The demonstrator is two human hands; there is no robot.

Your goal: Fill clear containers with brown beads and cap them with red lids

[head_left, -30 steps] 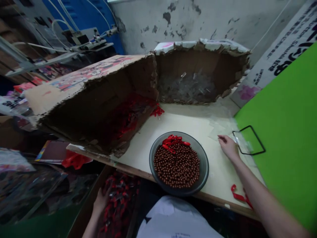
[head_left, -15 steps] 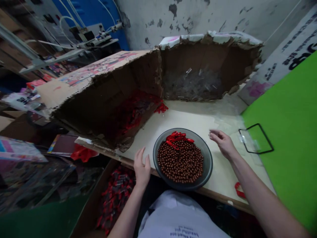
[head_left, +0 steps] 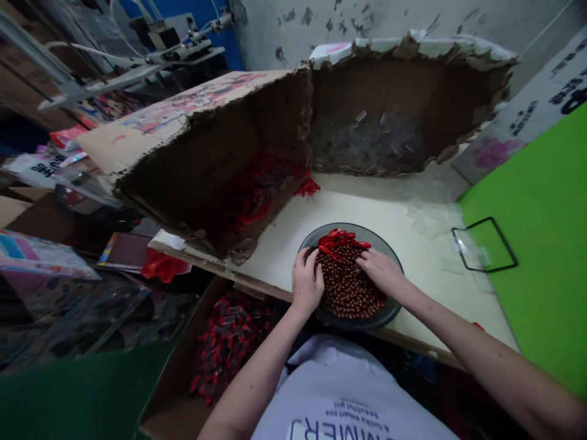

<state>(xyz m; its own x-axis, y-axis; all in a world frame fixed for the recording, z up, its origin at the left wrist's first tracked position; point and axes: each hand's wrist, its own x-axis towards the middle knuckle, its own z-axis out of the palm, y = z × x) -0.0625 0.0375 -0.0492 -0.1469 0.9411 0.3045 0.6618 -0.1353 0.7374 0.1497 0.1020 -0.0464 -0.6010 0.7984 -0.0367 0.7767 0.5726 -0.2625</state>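
A grey bowl (head_left: 393,253) full of shiny brown beads (head_left: 351,290) sits at the table's front edge. Several glossy red pieces (head_left: 338,239) lie on the beads toward the back. At the bowl's left rim is my left hand (head_left: 308,282), its fingers curved and apart over the beads, with nothing seen in them. My right hand (head_left: 380,271) reaches in from the right with its fingertips pinched together at the beads. A small clear piece may be at those fingertips, but it is too small to make out.
Behind the bowl, one torn cardboard box (head_left: 257,116) holds red pieces and another (head_left: 413,91) holds clear plastic pieces. Loose clear pieces (head_left: 428,214) lie on the white table (head_left: 284,244). A green panel (head_left: 541,244) stands right. Lower left, a carton (head_left: 160,391) holds red-and-clear items.
Both hands have moved inward to the bowl, the left from beside it and the right from above the table. The camera view has shifted slightly.
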